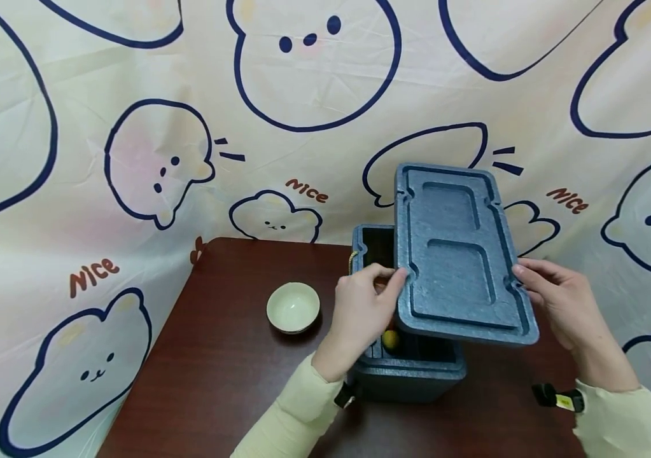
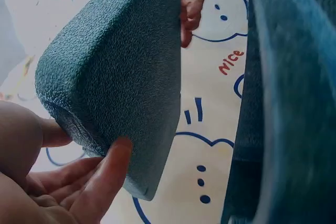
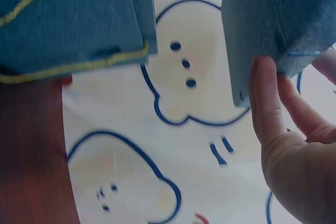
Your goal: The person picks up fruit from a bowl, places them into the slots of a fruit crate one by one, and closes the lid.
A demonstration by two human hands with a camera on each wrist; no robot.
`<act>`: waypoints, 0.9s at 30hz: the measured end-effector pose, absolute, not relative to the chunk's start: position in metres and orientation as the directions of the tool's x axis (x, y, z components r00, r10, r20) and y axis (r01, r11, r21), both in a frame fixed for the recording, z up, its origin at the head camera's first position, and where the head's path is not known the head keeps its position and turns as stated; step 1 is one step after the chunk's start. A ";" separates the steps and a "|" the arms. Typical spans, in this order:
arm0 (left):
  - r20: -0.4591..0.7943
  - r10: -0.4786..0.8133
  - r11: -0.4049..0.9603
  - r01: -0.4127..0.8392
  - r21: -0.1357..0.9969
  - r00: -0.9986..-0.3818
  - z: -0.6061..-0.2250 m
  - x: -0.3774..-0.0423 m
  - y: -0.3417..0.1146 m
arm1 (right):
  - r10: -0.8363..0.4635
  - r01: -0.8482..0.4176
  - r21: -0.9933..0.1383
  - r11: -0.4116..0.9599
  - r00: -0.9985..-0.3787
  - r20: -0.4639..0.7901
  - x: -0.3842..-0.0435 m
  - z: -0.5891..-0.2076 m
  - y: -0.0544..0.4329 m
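Observation:
A blue-grey foam box lid (image 1: 454,254) is raised and tilted over the matching foam box (image 1: 411,383), its recessed underside facing me in the head view. My left hand (image 1: 364,312) pinches the lid's left edge, thumb on the underside. At the opposite edge, my right hand (image 1: 567,308) pinches it the same way. Both wrist views show fingers against the pebbled outer face of the lid (image 2: 126,72), apart from the box. Inside the partly covered box lies a yellow round thing (image 1: 391,340); the other contents are hidden or too dark to tell.
A pale green bowl (image 1: 293,306) stands on the dark brown table (image 1: 210,356), left of the box. Yellow cord (image 3: 79,66) runs along the box's outside. A cartoon-print cloth (image 1: 308,83) hangs close behind the table.

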State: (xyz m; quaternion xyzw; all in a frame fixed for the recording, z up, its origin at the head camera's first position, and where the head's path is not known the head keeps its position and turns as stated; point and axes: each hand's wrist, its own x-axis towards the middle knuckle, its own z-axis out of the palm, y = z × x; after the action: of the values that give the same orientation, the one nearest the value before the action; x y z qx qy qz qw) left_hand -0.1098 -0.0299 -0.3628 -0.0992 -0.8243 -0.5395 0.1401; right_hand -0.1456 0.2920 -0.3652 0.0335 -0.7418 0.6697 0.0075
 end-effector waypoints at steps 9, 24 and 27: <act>0.161 -0.044 0.094 0.156 0.983 -0.986 -0.372 -0.125 -0.064 | -0.119 -0.018 -0.995 -0.095 -0.992 0.030 -0.159 -0.368 0.253; 0.021 -0.065 -0.093 0.027 0.995 -0.998 -0.388 -0.144 -0.098 | -0.190 0.001 -0.996 0.084 -0.982 -0.018 -0.176 -0.375 0.228; 0.028 -0.063 -0.111 0.035 0.993 -0.998 -0.388 -0.146 -0.100 | -0.190 -0.009 -0.993 0.119 -0.982 -0.014 -0.178 -0.375 0.227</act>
State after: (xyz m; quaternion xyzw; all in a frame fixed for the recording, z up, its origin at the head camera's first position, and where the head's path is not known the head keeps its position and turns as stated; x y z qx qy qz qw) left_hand -0.1458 -0.0996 -0.3880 0.0107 -0.6658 -0.7454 0.0330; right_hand -0.1783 0.2268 -0.3751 0.0670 -0.7447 0.6605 -0.0686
